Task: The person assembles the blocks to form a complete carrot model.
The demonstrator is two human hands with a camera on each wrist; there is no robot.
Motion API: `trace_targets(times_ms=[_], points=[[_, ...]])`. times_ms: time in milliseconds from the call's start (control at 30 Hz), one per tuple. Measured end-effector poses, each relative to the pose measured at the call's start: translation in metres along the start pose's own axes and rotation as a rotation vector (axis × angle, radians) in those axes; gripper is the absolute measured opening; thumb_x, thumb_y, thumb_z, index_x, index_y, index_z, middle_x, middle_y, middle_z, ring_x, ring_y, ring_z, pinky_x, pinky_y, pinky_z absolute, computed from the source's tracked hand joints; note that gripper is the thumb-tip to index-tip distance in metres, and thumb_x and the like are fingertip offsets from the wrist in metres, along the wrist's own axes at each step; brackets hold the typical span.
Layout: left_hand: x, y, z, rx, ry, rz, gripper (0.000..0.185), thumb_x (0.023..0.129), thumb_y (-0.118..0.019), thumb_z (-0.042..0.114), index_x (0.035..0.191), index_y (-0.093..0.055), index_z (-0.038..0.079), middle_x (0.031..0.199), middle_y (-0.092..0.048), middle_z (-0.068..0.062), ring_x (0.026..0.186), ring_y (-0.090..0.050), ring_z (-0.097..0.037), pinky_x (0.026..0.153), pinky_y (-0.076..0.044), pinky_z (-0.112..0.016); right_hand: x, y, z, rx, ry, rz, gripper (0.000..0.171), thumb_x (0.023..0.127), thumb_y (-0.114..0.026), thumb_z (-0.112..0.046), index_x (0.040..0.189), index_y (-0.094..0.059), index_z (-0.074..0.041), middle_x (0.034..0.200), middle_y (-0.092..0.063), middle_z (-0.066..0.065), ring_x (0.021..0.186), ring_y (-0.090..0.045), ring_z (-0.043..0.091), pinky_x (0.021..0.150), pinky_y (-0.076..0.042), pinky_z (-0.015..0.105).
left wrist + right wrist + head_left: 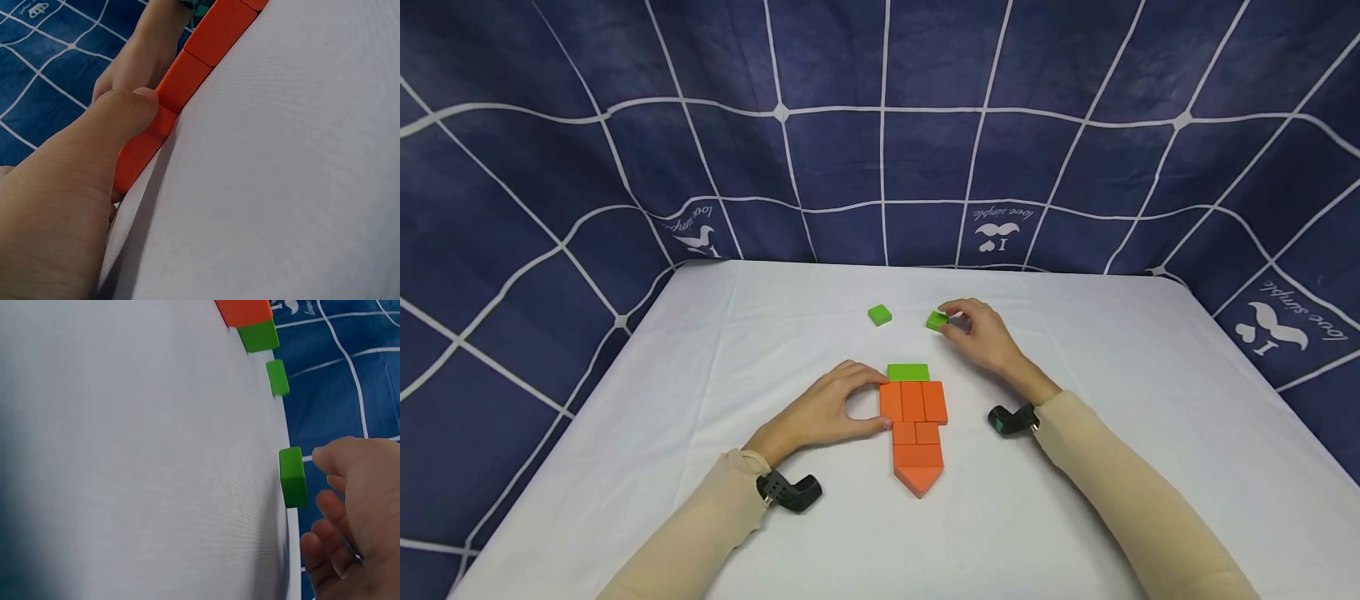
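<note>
My left hand (pixel 829 407) lies at the left side of a flat arrangement of orange blocks. Its thumb and index finger pinch the leftmost tall orange block (pixel 891 402) at its near and far ends. In the left wrist view the thumb presses against the orange blocks' side (pixel 142 150). My right hand (pixel 987 340) reaches over a small green block (pixel 934 321), with thumb and fingers spread around it. The right wrist view shows a gap between the fingertips and that green block (pixel 292 478).
A longer green block (pixel 907 372) touches the far side of the orange arrangement. Another small green block (pixel 880 315) lies farther back, left of the right hand. A pointed orange block (pixel 919 480) forms the near end. A white cloth (pixel 760 333) covers the table, before a blue checked curtain (pixel 835 158).
</note>
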State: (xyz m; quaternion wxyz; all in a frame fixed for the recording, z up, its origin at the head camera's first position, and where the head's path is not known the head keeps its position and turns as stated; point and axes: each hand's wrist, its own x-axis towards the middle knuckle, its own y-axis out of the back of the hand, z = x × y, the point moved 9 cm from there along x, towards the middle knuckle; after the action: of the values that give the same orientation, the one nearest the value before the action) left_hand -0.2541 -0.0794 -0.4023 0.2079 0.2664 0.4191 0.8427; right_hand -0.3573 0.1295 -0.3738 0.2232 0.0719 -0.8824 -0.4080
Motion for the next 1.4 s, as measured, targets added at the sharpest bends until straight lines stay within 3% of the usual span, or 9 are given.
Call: trace_targets(times_ms=[267,767,967,1400], points=[[-0.001,0.0,0.0,-0.008,0.0,0.002,0.058,0.078,-0.069,0.06,0.125,-0.061,0.026,0.124,-0.056,0.014,0.119,-0.047,-0.001,0.106,-0.042,-0.031,0.005,-0.008,0.016,-0.021,-0.103,-0.039,0.04,0.086,-0.07,-0.026,0.122,-0.064,-0.01,0.11,-0.066,0.011,0.097,-0.058,0.026,0.088,-0.048,0.041],[-0.001,-0.001,-0.001,-0.006,0.005,-0.004,0.059,0.078,-0.066,0.063,0.125,-0.06,0.028,0.124,-0.056,0.016,0.119,-0.046,0.0,0.106,-0.042,-0.03,0.003,-0.008,0.019,0.003,-0.15,-0.047,0.035,0.085,-0.072,-0.03,0.115,-0.068,-0.012,0.103,-0.067,0.005,0.095,-0.058,0.021,0.085,-0.047,0.036],[0.0,0.001,0.002,-0.004,-0.022,0.013,0.059,0.079,-0.068,0.06,0.125,-0.061,0.025,0.124,-0.057,0.013,0.12,-0.048,-0.003,0.105,-0.042,-0.032,-0.003,-0.007,0.016,0.05,-0.149,-0.078,0.034,0.084,-0.073,-0.034,0.112,-0.069,-0.015,0.099,-0.068,0.003,0.093,-0.059,0.019,0.082,-0.047,0.034],[0.0,0.0,0.0,0.002,-0.01,0.003,0.06,0.079,-0.066,0.063,0.126,-0.06,0.026,0.124,-0.057,0.014,0.119,-0.047,-0.001,0.106,-0.042,-0.03,-0.023,-0.013,-0.002,0.116,-0.081,-0.174,0.031,0.083,-0.075,-0.036,0.108,-0.069,-0.019,0.091,-0.064,0.0,0.083,-0.058,0.017,0.077,-0.049,0.032]])
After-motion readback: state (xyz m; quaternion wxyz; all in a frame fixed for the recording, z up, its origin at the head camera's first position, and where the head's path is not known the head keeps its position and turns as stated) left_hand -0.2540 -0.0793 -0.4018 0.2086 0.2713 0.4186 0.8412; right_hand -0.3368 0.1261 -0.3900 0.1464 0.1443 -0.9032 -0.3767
